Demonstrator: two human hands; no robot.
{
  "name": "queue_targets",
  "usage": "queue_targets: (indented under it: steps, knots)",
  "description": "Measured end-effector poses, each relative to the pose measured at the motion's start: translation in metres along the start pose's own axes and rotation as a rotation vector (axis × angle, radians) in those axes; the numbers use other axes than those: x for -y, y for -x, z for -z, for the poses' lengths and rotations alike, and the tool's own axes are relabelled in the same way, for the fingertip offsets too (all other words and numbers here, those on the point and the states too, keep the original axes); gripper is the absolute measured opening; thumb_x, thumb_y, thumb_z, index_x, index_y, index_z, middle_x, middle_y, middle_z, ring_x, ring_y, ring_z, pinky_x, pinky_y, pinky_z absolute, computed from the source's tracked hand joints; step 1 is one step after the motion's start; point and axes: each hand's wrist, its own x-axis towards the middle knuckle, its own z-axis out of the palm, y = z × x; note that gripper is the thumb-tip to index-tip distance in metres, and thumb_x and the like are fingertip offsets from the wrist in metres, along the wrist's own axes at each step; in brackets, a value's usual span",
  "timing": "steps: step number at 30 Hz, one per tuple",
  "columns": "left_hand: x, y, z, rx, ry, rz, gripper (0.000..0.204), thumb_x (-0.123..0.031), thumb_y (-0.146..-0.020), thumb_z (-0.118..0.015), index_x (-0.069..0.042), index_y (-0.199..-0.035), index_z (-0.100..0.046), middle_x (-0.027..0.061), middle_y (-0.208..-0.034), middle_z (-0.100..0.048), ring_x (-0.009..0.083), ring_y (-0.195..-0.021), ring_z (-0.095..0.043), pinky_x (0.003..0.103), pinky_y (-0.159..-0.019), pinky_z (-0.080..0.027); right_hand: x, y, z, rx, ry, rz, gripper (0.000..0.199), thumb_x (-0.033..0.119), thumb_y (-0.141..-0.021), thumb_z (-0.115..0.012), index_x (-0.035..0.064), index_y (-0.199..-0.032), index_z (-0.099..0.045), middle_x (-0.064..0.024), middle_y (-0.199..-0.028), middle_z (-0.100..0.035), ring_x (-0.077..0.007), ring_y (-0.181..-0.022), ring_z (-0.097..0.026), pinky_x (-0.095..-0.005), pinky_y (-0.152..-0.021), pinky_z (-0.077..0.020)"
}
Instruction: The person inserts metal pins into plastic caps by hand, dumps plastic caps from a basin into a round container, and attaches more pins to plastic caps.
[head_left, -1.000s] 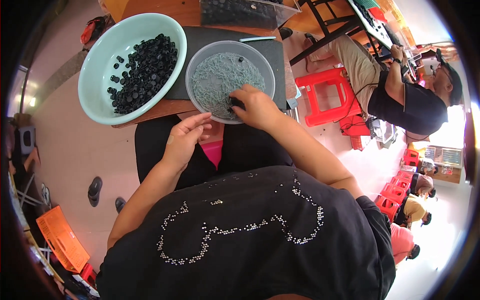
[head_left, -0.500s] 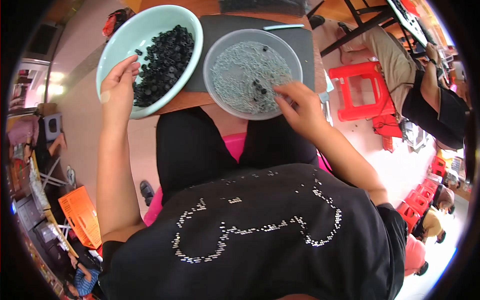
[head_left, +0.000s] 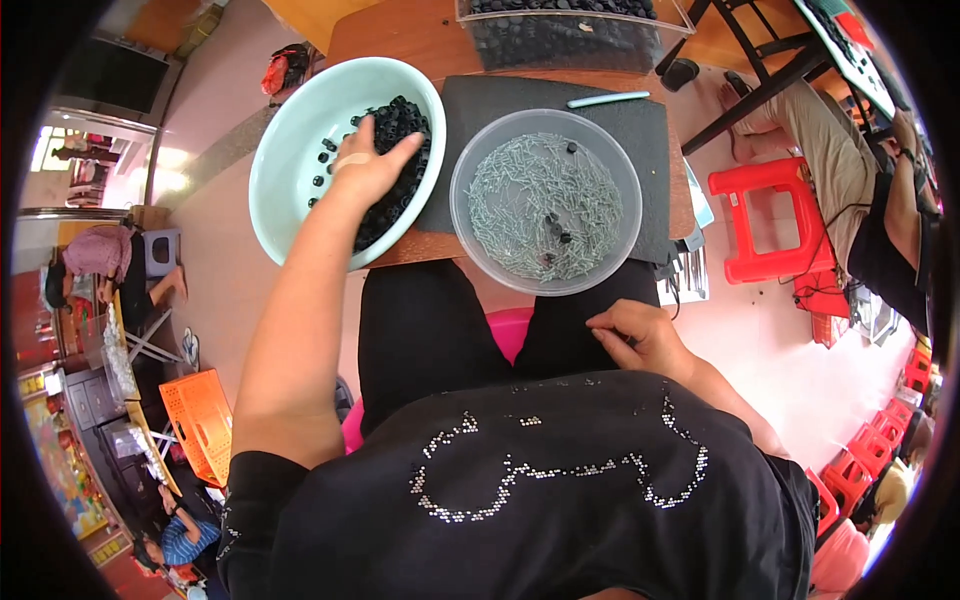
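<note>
While my left hand (head_left: 368,165) lies in the pale green basin (head_left: 290,150), its fingers (head_left: 398,150) are spread flat over the small black pieces (head_left: 395,190), palm down & touching the pile, not clamped on any one I can make out. Pieces: little, dark, roundish, matte, prob. plastic; heaped toward the basin's right side, w/ a few strays on the smooth bare bottom. Basin sits at the counter (head_left: 400,40) edge, left of the grey bowl (head_left: 470,215), rims nearly touching.

Grey bowl is round, translucent, full of thin silvery metal bits (head_left: 545,200) like tiny screws, plus a few black pieces mixed in. It rests on a dark flat mat (head_left: 480,100); a pale slim stick (head_left: 608,99) lies on the mat behind it. Clear bin (head_left: 570,35) w/ more black pieces stands at the counter's far side.

My right hand (head_left: 635,335) is off the counter, below the grey bowl, over my lap; fingers curled together, thumb against fingertips. Can't tell if anything's pinched there, too small.
</note>
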Motion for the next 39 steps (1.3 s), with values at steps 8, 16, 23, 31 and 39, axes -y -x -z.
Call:
queue_targets:
  steps: [8,16,23,31,39]
  knots:
    - [0.001,-0.006,-0.018,-0.031,-0.159,-0.293,0.041,-0.015,-0.077,-0.060,-0.007,-0.117,-0.054,0.0224,-0.122,-0.051,0.0377,-0.115,-0.048,0.041,-0.101,-0.037,0.000,-0.006,-0.001,0.031,0.052,0.109,0.013,0.000,-0.078,-0.063,-0.0011,-0.090,-0.064,-0.0142,-0.077,-0.061,-0.0304,-0.069,-0.061,-0.0365,-0.061,-0.0489]
    - [0.063,0.051,0.053,-0.790,0.049,-0.116,0.056,-0.007,-0.077,-0.060,-0.006,-0.131,-0.043,0.0233,-0.125,-0.051,0.0353,-0.113,-0.051,0.041,-0.099,-0.039,0.000,-0.001,0.007,-0.021,0.076,0.109,0.011,0.002,-0.078,-0.063,-0.0015,-0.089,-0.065,-0.0155,-0.080,-0.063,-0.0320,-0.072,-0.062,-0.0364,-0.064,-0.0499]
    - [0.120,0.114,0.016,-0.027,1.793,0.607,0.043,-0.008,-0.082,-0.055,0.000,-0.122,-0.043,0.0219,-0.114,-0.053,0.0355,-0.105,-0.056,0.041,-0.085,-0.053,-0.013,-0.001,0.001,0.044,0.116,0.053,0.013,0.006,-0.080,-0.061,-0.0029,-0.089,-0.065,-0.0179,-0.084,-0.065,-0.0320,-0.075,-0.064,-0.0362,-0.068,-0.0508]
    - [0.099,0.149,-0.025,0.022,2.005,0.464,0.037,0.006,-0.079,-0.044,0.004,-0.116,-0.041,0.0205,-0.114,-0.051,0.0346,-0.103,-0.057,0.047,-0.091,-0.051,-0.020,0.000,-0.006,-0.028,0.222,-0.017,0.014,0.008,-0.081,-0.061,-0.0021,-0.089,-0.065,-0.0189,-0.083,-0.065,-0.0305,-0.077,-0.064,-0.0357,-0.069,-0.0503]
    - [0.111,0.233,0.021,0.018,2.129,0.297,0.034,0.005,-0.078,-0.046,0.006,-0.111,-0.044,0.0192,-0.114,-0.052,0.0321,-0.106,-0.056,0.043,-0.093,-0.051,-0.024,0.008,-0.017,-0.044,0.390,-0.051,0.018,0.009,-0.078,-0.063,0.0004,-0.093,-0.064,-0.0157,-0.079,-0.062,-0.0281,-0.078,-0.061,-0.0367,-0.071,-0.0480]
